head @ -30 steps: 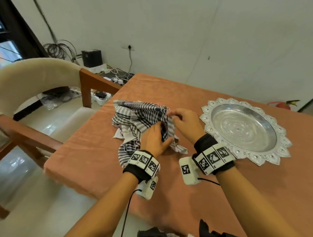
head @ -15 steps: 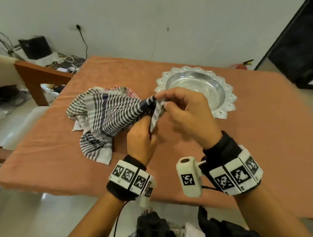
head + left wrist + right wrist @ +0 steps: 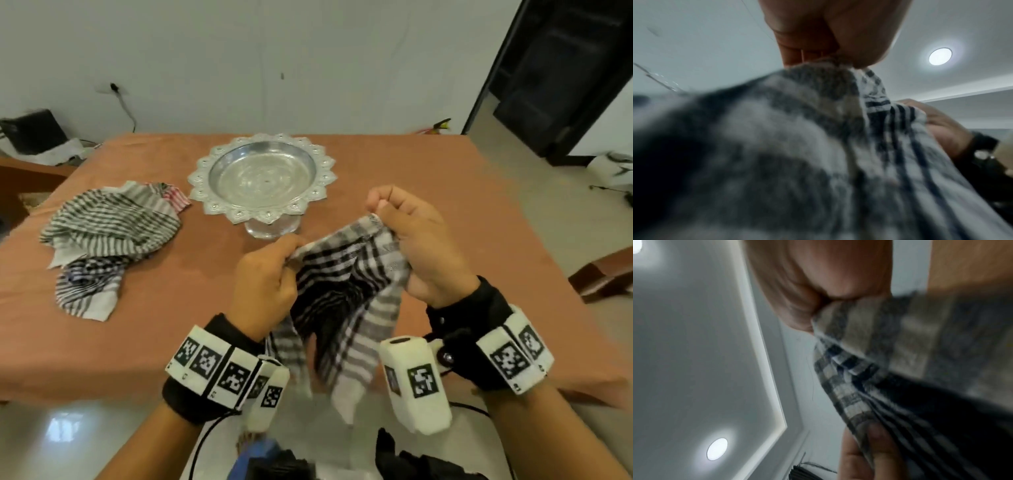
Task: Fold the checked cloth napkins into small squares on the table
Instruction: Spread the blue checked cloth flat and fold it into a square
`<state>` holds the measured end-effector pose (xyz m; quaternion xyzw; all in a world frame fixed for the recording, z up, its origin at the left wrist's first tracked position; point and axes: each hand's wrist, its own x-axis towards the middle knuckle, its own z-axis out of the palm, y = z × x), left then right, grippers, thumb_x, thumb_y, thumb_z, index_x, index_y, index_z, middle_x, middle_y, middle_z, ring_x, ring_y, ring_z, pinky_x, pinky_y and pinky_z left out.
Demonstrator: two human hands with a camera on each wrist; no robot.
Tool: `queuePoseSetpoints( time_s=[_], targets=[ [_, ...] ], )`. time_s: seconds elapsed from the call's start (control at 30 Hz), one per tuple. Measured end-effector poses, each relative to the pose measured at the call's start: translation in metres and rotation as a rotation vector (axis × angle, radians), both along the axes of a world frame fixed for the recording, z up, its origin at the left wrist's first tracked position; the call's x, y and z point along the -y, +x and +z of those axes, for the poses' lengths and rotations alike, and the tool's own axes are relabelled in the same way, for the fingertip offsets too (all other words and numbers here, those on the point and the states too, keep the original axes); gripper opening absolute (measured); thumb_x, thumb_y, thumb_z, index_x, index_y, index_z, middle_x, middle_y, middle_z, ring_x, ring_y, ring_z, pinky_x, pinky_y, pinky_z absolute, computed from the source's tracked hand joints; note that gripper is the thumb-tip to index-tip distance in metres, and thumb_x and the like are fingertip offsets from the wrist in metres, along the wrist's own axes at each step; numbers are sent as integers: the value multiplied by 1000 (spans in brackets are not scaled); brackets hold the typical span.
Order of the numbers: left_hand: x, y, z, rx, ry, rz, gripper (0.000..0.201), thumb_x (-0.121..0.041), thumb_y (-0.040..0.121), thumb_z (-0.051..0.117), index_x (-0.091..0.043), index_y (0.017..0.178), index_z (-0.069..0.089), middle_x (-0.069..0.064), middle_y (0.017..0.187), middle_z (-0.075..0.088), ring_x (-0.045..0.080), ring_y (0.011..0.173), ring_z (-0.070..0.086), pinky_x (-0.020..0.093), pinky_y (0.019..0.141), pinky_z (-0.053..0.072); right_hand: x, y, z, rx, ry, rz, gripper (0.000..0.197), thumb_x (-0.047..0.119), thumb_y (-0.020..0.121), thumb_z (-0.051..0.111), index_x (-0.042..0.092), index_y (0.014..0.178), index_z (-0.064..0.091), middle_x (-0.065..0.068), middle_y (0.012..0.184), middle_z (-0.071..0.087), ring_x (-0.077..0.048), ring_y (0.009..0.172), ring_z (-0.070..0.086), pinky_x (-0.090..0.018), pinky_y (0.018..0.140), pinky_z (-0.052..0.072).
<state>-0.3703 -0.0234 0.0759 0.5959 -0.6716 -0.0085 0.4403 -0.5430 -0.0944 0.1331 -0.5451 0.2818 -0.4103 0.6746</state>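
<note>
A black-and-white checked napkin (image 3: 346, 294) hangs in the air above the near edge of the table, held by both hands. My left hand (image 3: 274, 270) pinches its upper left edge, and my right hand (image 3: 404, 233) pinches the upper right corner. The cloth's loose end droops below the table edge between my wrists. In the left wrist view the napkin (image 3: 797, 146) fills most of the picture below my pinching left hand (image 3: 834, 60). The right wrist view has the napkin (image 3: 869, 361) gripped by my right hand (image 3: 818, 305). A heap of other checked napkins (image 3: 109, 236) lies crumpled at the table's left.
An ornate silver pedestal tray (image 3: 262, 178) stands at the table's middle back. The table (image 3: 445, 192) wears an orange-brown cloth. A wooden chair arm (image 3: 30, 171) is at far left, a dark doorway at back right.
Both hands have lifted one napkin off the heap and carried it right and toward me, then drawn apart to spread its top edge. The head view has swung right.
</note>
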Motion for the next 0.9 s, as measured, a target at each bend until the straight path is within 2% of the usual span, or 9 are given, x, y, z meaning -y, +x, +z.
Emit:
queuePoseSetpoints(
  time_s=[0.13, 0.2, 0.27, 0.33, 0.4, 0.47, 0.6, 0.73, 0.9],
  targets=[
    [32, -36, 23, -25, 46, 45, 32, 4, 68, 38, 2, 87, 64, 2, 69, 57, 12, 62, 47, 7, 55, 34, 19, -80, 13, -310, -308, 62, 14, 31, 82, 54, 17, 86, 56, 16, 63, 54, 1, 54, 45, -10, 54, 38],
    [52, -49, 35, 5, 78, 40, 34, 2, 68, 37, 1, 88, 64, 6, 73, 60, 15, 68, 49, 13, 57, 32, 31, -111, 15, -660, -490, 194, 8, 33, 81, 63, 28, 83, 57, 13, 60, 54, -2, 51, 43, -14, 51, 34],
    [77, -58, 43, 89, 107, 36, 33, 1, 70, 37, 0, 90, 64, 12, 76, 64, 24, 70, 56, 28, 64, 40, 52, -136, 8, -1090, -683, 229, 28, 26, 86, 65, 29, 65, 47, 6, 57, 46, -7, 50, 39, -21, 50, 29],
    [106, -63, 49, 172, 119, 55, 28, 4, 74, 43, 0, 91, 64, 18, 80, 67, 32, 74, 61, 39, 66, 48, 82, -155, -2, -1401, -751, 89, 39, 15, 89, 59, 17, 55, 39, -4, 54, 37, -15, 48, 32, -26, 48, 23],
    [143, -64, 57, 242, 127, 92, 29, 9, 75, 47, -1, 97, 64, 21, 90, 68, 36, 84, 61, 43, 73, 48, 124, -178, -12, -1555, -726, -120, 26, 6, 86, 54, 3, 61, 50, -13, 57, 44, -23, 51, 38, -32, 50, 30],
    [183, -62, 69, 332, 185, 115, 32, 7, 76, 48, -3, 104, 62, 22, 101, 66, 37, 95, 59, 41, 79, 44, 163, -198, -11, -1675, -664, -265, 21, 5, 83, 52, 2, 62, 49, -11, 57, 45, -27, 53, 41, -31, 49, 33],
    [283, -48, 95, 517, 331, 197, 28, 0, 84, 48, -6, 109, 60, 26, 105, 60, 39, 104, 53, 43, 81, 44, 242, -230, 17, -1794, -517, -432, 24, 13, 87, 49, 6, 64, 50, -11, 64, 49, -29, 66, 51, -27, 55, 36],
    [361, -29, 123, 564, 378, 325, 16, -6, 89, 47, 4, 93, 59, 27, 95, 61, 40, 88, 59, 42, 71, 47, 318, -251, 55, -1726, -438, -629, 16, 16, 89, 45, 5, 87, 57, -20, 98, 60, -35, 86, 56, -37, 74, 45],
    [407, -20, 162, 220, 244, 477, 17, -3, 86, 50, 2, 71, 55, 25, 69, 56, 37, 70, 57, 38, 64, 45, 368, -259, 104, -1562, -523, -920, 15, 10, 86, 44, 4, 86, 58, -25, 97, 60, -40, 86, 58, -40, 71, 44]
  ],
)
